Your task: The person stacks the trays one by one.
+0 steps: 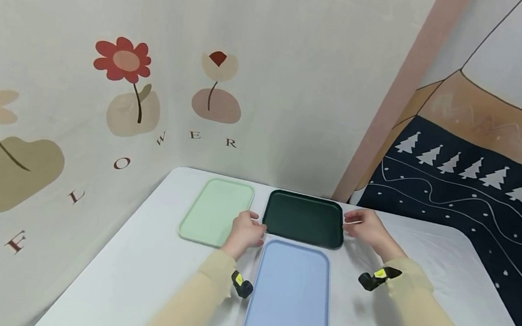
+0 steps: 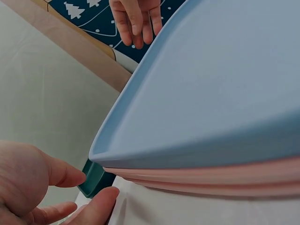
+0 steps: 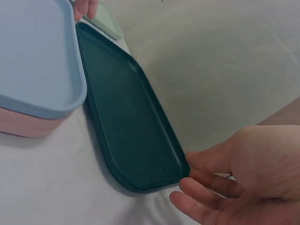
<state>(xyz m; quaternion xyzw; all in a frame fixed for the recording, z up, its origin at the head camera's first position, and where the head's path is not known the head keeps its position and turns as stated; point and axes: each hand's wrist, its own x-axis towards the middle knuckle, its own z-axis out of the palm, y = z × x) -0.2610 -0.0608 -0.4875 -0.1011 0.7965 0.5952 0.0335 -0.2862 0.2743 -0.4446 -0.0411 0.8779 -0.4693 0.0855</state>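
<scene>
A dark green tray (image 1: 304,219) lies flat at the back of the table. My left hand (image 1: 247,232) is beside its near left corner, thumb and fingers parted around that corner (image 2: 95,179) in the left wrist view; contact there is unclear. At the opposite end is my right hand (image 1: 366,227), its relaxed fingertips (image 3: 191,159) at the tray's right rim and seeming to touch it. Closer to me, a light blue tray (image 1: 292,302) sits on top of pink trays (image 2: 211,178). A pale green tray (image 1: 214,211) lies left of the dark one, partly behind my left hand.
All the trays are on a white-covered table (image 1: 137,272). Behind it hangs a pale curtain (image 1: 297,82) printed with flowers and letters. A dark fabric (image 1: 457,187) with white trees hangs at the right, beside a pink strip (image 1: 389,107).
</scene>
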